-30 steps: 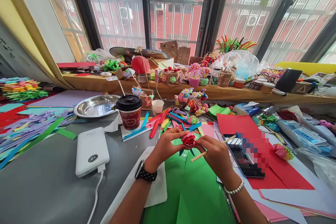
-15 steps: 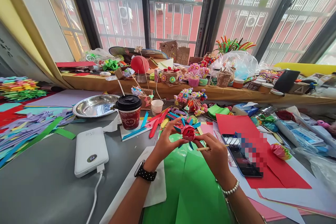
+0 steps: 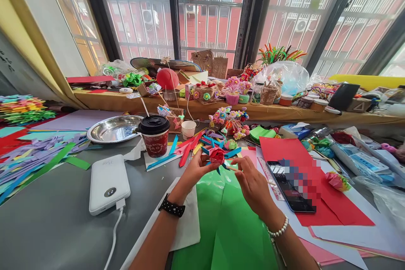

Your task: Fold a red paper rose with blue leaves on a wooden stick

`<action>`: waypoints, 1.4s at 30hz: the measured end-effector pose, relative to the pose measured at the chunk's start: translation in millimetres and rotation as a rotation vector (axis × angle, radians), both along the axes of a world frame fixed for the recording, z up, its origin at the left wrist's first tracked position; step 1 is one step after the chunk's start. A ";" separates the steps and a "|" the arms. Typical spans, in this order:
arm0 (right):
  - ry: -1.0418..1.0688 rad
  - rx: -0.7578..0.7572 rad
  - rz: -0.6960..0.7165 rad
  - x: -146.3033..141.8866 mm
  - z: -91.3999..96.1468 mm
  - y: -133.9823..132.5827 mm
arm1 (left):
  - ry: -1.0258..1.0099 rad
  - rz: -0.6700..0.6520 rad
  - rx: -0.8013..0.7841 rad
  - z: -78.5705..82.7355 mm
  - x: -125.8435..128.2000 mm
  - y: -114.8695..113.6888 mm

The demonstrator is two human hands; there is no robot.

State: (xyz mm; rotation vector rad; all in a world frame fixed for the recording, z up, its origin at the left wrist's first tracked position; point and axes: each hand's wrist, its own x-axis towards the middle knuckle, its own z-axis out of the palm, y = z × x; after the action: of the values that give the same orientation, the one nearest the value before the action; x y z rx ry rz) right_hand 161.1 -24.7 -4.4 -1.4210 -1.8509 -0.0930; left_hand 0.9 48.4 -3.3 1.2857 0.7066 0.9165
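Observation:
A red folded-paper flower point(image 3: 217, 155) with blue paper strips sticking out around it is held over the green sheets. My left hand point(image 3: 193, 174) has thumb and fingers closed on its left side. My right hand point(image 3: 255, 183) pinches a thin pale stick point(image 3: 232, 169), whose tip reaches toward the blue strips at the flower's lower right; whether it touches them I cannot tell. Below both hands lie glossy green sheets point(image 3: 236, 228). A pink-and-green paper flower point(image 3: 337, 180) rests on the red paper to the right.
A dark red lidded cup point(image 3: 155, 142) and a steel dish point(image 3: 112, 130) stand at the left, near a white power bank point(image 3: 109, 183) with its cable. A phone point(image 3: 292, 187) lies on red paper point(image 3: 341, 202). Crafts crowd the sill point(image 3: 202, 112); paper strips point(image 3: 41, 149) cover the far left.
The red flower has shifted left and slightly up with my left hand. My right hand has drawn apart from the flower, and the stick now points at its lower right.

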 end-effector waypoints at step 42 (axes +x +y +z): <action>0.411 -0.310 0.263 5.1 5.2 2.5 | 0.222 -0.126 -0.085 7.1 0.6 -12.8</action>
State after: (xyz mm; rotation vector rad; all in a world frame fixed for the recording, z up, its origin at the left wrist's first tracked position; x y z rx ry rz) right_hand 166.1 -22.2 0.8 -1.2634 -1.7301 0.5965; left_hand 1.5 35.6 3.8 1.3525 0.8183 0.6407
